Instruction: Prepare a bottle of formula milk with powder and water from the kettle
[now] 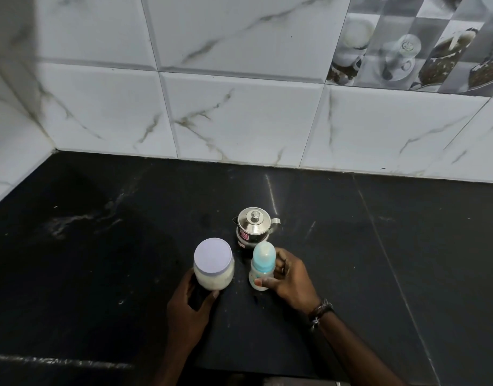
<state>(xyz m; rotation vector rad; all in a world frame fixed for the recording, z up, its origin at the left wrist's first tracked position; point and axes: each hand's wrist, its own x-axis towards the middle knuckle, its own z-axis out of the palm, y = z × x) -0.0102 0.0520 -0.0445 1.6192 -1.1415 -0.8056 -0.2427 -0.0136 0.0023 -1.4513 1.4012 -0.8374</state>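
Bottle [261, 270] upright beside kettle [255, 225], right hand [288, 277] curled round its body. Left hand [191, 302] wrapped round jar [214, 264]. Probably light, smooth plastic; best gripped mid-body.

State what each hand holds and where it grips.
Left hand grips the powder jar round its lower body. Right hand grips the baby bottle round its lower body.

One jar [214, 264], one bottle [262, 267], one kettle [255, 225].
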